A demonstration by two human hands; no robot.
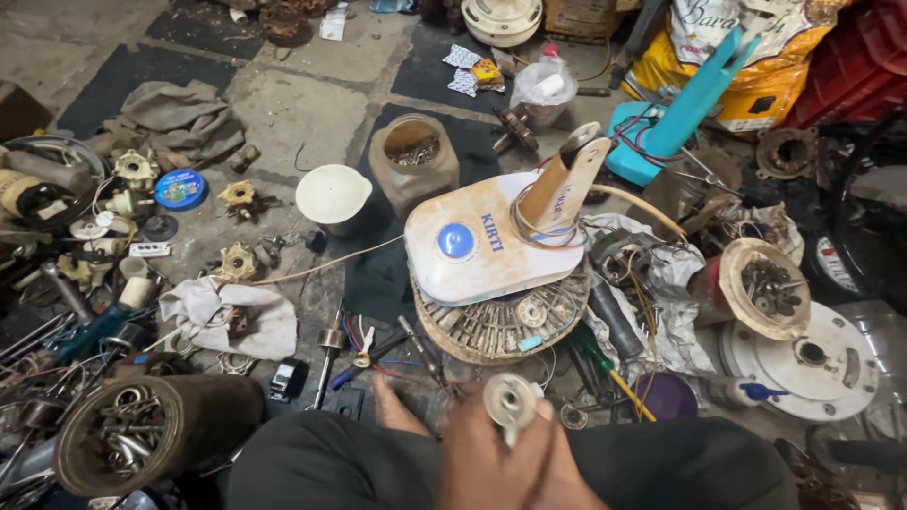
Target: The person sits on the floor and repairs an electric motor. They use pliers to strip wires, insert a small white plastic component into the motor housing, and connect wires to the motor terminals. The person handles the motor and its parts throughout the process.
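My two hands are pressed together at the bottom centre, above my dark-trousered lap. My left hand (477,453) and my right hand (559,472) are both closed around the stem of a small round silvery metal part (510,399), which sticks up above the fingers. Just beyond it lies a cream fan base with a blue round badge (491,244) and a tan neck (559,189) wrapped with wire. The base rests on a round tray of sockets and small metal pieces (501,331). A bare foot (397,411) shows left of my hands.
Scattered floor clutter: a dark tub of metal rings (142,434) near left, screwdrivers (331,359), a crumpled cloth (227,316), a white bowl (333,194), a jar of screws (413,156), a tan tub of parts (761,288), a white motor disc (803,364), a teal stand (680,113).
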